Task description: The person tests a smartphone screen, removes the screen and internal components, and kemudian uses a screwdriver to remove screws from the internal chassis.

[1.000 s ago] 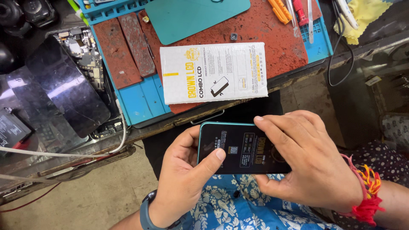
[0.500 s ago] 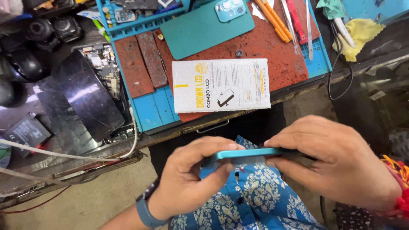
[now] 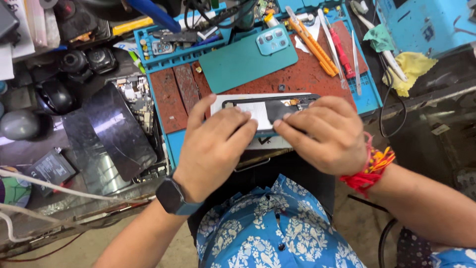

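on the red mat (image 3: pixel 307 77) now, i see the open phone (image 3: pixel 270 111), no longer up over my lap. left hand (image 3: pixel 213 149) and right hand (image 3: pixel 325 134) fingers press tight on its edge. a green back cover (image 3: pixel 248 59) lies just behind.

Your left hand (image 3: pixel 213 149): bare, with a dark square-faced smartwatch (image 3: pixel 169 195) on a blue-grey strap at the wrist. Your right hand (image 3: pixel 325 134): bare, with a bundle of red, orange and yellow threads (image 3: pixel 369 166) tied at the wrist. Your shirt (image 3: pixel 267 228): blue, white floral print, dark buttons.
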